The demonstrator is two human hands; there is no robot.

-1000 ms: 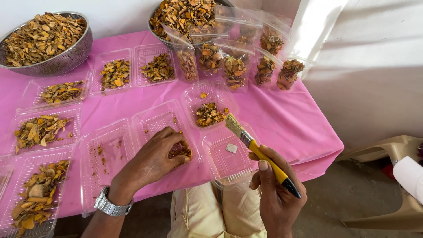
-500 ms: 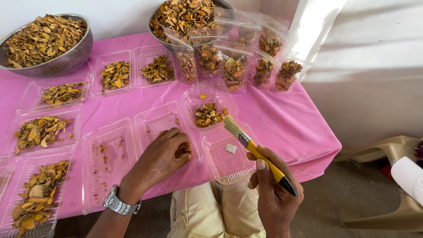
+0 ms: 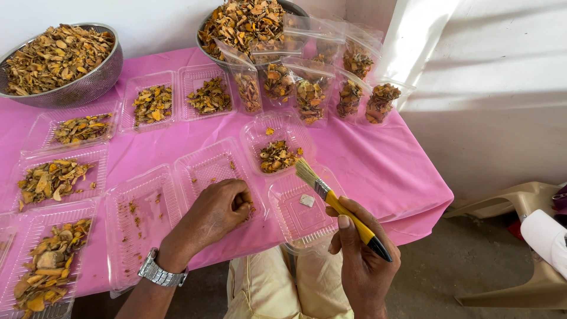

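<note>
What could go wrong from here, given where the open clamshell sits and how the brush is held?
1. The open round clamshell has its lid half at the table edge; a nudge might tip it off, spilling the dried pieces.
2. The right hand holds the paintbrush loosely, bristles at the filled half; a broad sweep may flick pieces out.
3. The left hand presses into a thin rectangular tray, which could slide.
</note>
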